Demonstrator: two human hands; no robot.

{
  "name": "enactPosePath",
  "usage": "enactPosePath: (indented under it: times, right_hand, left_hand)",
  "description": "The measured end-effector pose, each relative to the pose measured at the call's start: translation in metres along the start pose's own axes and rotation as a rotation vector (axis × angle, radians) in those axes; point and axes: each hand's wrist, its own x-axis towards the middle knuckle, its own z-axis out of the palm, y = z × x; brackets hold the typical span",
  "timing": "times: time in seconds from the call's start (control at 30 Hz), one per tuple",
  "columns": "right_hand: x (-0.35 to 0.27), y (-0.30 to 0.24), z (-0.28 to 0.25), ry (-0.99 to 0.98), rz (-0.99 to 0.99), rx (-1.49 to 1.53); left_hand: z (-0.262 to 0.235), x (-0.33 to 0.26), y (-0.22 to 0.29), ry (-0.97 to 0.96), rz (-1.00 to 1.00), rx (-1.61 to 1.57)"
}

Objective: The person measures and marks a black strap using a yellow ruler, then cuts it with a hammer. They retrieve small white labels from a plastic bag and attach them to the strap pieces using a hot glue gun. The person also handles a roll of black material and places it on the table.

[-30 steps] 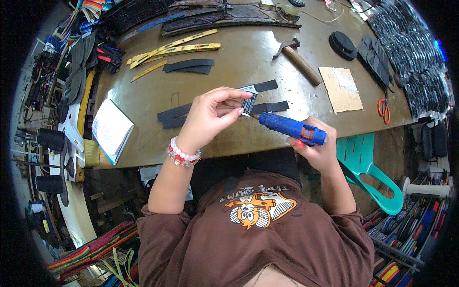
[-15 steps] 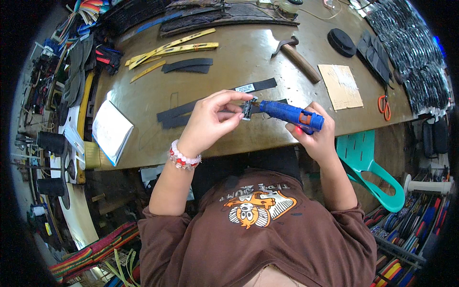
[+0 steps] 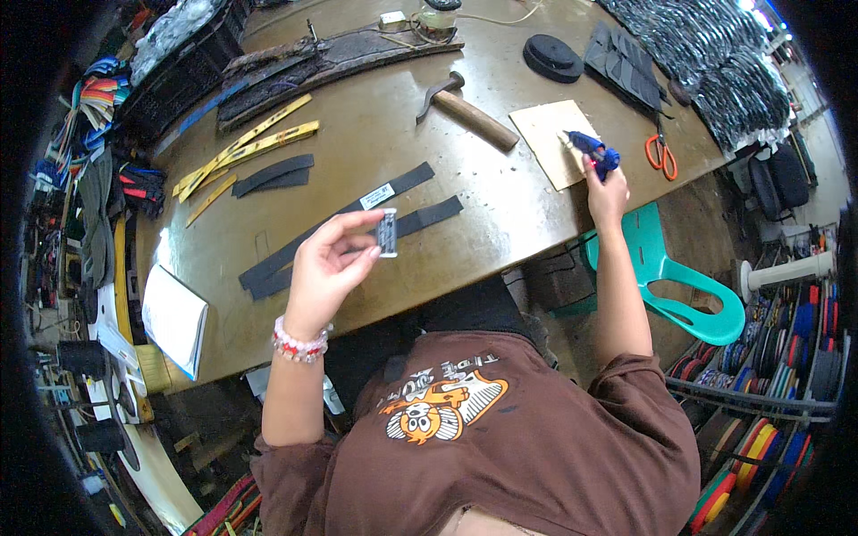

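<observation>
My left hand (image 3: pixel 323 270) pinches a small dark rectangular tag (image 3: pixel 388 234) with pale ends between thumb and fingers, held up above the table. Below it lie two black webbing strips (image 3: pixel 427 217), one with a white label (image 3: pixel 377 195) on it. My right hand (image 3: pixel 609 195) is wrapped round a blue hot glue gun (image 3: pixel 593 146) at the table's right side. The gun's nozzle is over a tan cardboard piece (image 3: pixel 542 134); whether it touches the card I cannot tell.
A hammer (image 3: pixel 475 120) lies mid-table, with yellow folding rulers (image 3: pixel 259 147) and short black strips (image 3: pixel 275 175) to its left. Orange-handled scissors (image 3: pixel 662 161), a black webbing roll (image 3: pixel 553 57) and a notebook (image 3: pixel 175 320) are also there. A green plastic chair (image 3: pixel 661 259) stands at the right.
My right hand has carried the glue gun away from the tag, rightward to the cardboard. My left hand still holds the tag, now turned with its flat side showing. The view has shifted right.
</observation>
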Motion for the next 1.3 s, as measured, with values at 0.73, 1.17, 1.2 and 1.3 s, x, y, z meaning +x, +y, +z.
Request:
enactPosePath:
  times: [0.73,1.17,1.2,1.3]
  right_hand:
    - [-0.165,-0.172,0.001,-0.003,-1.091,0.149]
    - [-0.119,-0.174,-0.010,-0.117,-0.984,-0.179]
    - [-0.113,-0.173,-0.009,-0.185,-1.027,-0.150]
    - [-0.103,-0.168,0.004,-0.543,-0.883,0.010]
  left_hand:
    - [0.017,-0.013,-0.045,0.193,0.023,-0.328]
    - [0.003,-0.019,-0.050,0.247,0.178,0.581]
    - [-0.001,-0.021,-0.052,0.262,0.226,0.927]
    - [-0.005,-0.025,-0.060,0.142,0.219,1.047]
